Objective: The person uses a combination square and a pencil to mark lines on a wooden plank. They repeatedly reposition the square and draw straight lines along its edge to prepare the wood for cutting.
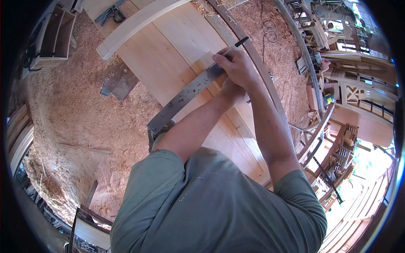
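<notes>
My right hand (238,67) grips a slim pen or marker (235,46) with a black end, its tip at the edge of a long steel blade (188,93), perhaps a square's. Dark spots mark the blade, which slants down-left past the panel edge towards my left elbow. My left hand (233,90) is close below the right, near the blade's upper end; its fingers are mostly hidden, so its hold cannot be made out. Under the blade's upper end lies a pale wood piece (197,67), across a broad panel of joined boards (152,55).
A thick squared timber (126,30) crosses the panel's far part, with a clamp-like tool (115,15) beyond it. A brown wooden rail (253,52) borders the right side. Shavings cover the floor (79,110), where a dark board (121,80) lies. An open wooden cabinet (55,36) stands far left.
</notes>
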A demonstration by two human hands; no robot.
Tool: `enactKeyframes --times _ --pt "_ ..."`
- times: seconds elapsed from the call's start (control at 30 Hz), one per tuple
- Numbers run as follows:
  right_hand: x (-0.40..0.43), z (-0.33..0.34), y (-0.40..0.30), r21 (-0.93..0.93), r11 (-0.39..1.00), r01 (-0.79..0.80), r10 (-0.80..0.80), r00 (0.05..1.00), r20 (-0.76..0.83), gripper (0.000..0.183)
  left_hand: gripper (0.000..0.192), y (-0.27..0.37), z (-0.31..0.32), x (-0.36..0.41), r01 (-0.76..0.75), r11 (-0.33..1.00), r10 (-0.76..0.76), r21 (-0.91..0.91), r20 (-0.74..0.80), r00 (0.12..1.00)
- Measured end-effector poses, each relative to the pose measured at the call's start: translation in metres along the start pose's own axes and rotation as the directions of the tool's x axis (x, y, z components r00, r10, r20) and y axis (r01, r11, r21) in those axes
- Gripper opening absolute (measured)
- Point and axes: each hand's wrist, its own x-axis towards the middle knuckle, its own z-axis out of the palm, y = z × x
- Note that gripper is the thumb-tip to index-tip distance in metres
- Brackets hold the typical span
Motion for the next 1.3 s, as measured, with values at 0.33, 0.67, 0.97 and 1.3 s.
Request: enactKeyframes --times 0.33,0.67,0.97,1.3 --pt "0.005 0.000 0.005 0.079 0.997 -0.005 0.006 1.000 -0.013 0.033 0.051 -0.002 -0.007 0.000 -0.044 0.999 0.044 -0.010 0.019 0.999" --pt "0.004 -0.005 -0.015 -0.018 0.999 -0.029 0.030 0.999 0.013 0.030 0.045 -0.005 -0.011 -0.002 -0.010 0.983 0.008 -0.185 -0.010 1.000" --pt "0.020 -0.012 -0.025 -0.400 0.917 0.006 -0.042 0.996 -0.081 0.029 0.044 -0.008 0.002 0.001 -0.122 0.990 0.120 -0.071 -0.035 0.992" --pt "-0.053 0.044 -0.056 -0.239 0.959 0.150 -0.203 0.955 -0.218 0.020 0.025 -0.013 0.009 0.005 -0.245 0.966 0.229 -0.078 -0.172 0.958"
